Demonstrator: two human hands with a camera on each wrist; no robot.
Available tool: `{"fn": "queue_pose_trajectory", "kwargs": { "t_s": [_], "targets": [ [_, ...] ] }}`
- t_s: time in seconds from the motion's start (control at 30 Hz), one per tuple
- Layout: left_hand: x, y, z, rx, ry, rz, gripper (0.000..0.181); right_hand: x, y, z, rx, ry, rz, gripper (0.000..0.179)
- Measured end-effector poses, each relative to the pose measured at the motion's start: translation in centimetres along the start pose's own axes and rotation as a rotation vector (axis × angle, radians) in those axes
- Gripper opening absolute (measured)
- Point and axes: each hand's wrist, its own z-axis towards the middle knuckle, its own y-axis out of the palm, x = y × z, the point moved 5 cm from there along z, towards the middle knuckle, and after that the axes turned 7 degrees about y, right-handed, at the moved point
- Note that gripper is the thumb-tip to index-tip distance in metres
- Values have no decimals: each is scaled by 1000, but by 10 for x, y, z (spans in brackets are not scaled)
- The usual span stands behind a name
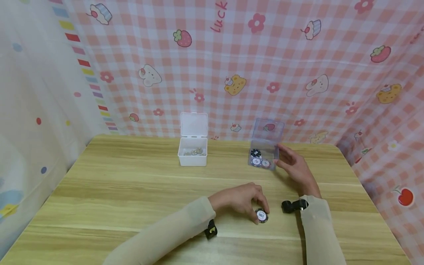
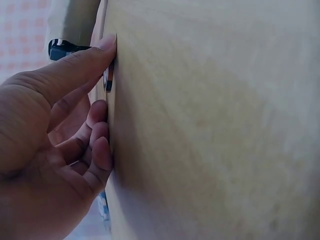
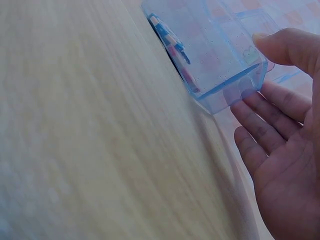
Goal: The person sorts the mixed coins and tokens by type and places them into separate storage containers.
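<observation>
My left hand (image 1: pixel 241 200) pinches a black poker chip (image 1: pixel 261 215) marked 100 between thumb and fingers. The chip lies at the tabletop, its edge just showing under the fingers (image 2: pixel 100 155) in the left wrist view. Beyond it stands a clear bluish plastic box (image 1: pixel 264 156), lid raised. Inside the box are a black chip (image 1: pixel 255 153), a chip marked 10 (image 1: pixel 256 162) and a reddish chip marked 5 (image 1: pixel 265 163). My right hand (image 1: pixel 296 167) rests against the box's right side. Its fairly straight fingers (image 3: pixel 265 120) touch the side wall, the thumb near the front rim.
A white box (image 1: pixel 193 162) with its lid up stands at the back middle, several silvery coins (image 1: pixel 198 151) in it. The wooden table (image 1: pixel 109 184) meets a checked curtain (image 1: pixel 212 59) behind. Black wrist cameras (image 1: pixel 293 206) sit at both cuffs.
</observation>
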Motion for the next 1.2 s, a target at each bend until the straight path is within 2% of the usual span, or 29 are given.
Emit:
{"fn": "queue_pose_trajectory", "kwargs": {
  "t_s": [0.4,0.6,0.9,1.2],
  "targets": [
    [4,0,3,-29,16,16,34,2,-1,0,3,-22,-34,70],
    [3,-1,3,-21,36,45,33,1,-1,0,5,-21,-29,70],
    [-2,-4,2,33,28,-20,32,1,1,1,6,-12,-16,71],
    [-5,-9,3,99,10,20,31,0,0,0,4,-18,-14,72]
  ]
}}
